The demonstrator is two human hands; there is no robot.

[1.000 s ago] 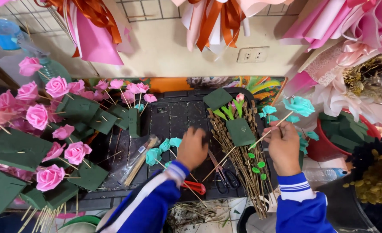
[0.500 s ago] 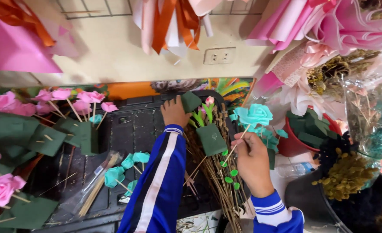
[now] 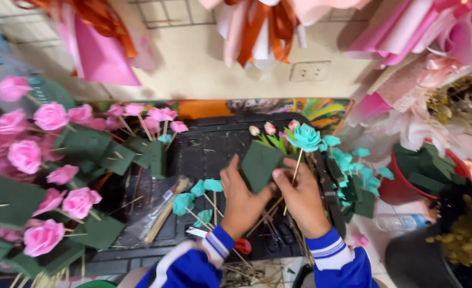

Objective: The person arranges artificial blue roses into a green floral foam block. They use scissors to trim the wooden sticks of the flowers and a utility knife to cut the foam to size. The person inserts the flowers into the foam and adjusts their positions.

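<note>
a: from the head camera, what do the two hands have?

b: the left hand (image 3: 241, 200) has its fingers curled against the lower left edge of a dark green paper square (image 3: 261, 164), thumb up along its side. the right hand (image 3: 302, 200) pinches the thin wooden stick of a teal paper rose (image 3: 305, 136) between thumb and forefinger, the other fingers folded in. both wrists end in blue sleeves with white stripes.

a: where do the square and the rose sit?

b: the square is held up over a black tray (image 3: 214, 146), just in front of the two hands. the rose's head stands above the square's upper right corner, its stick running down across the right edge into the right hand.

a: and around them?

b: left of the left hand, a few small teal rosebuds on sticks (image 3: 196, 194) lie on the tray, with a clear bag of wooden sticks (image 3: 158, 218) beside them. more teal roses (image 3: 361, 170) stand to the right, near a red pot of green paper pieces (image 3: 425, 173). far left is a mass of pink paper roses (image 3: 38, 154) set in green squares. red-handled scissors (image 3: 241, 246) show partly under the left wrist. pink and orange wrapping paper hangs along the wall (image 3: 204, 58) above.
</note>
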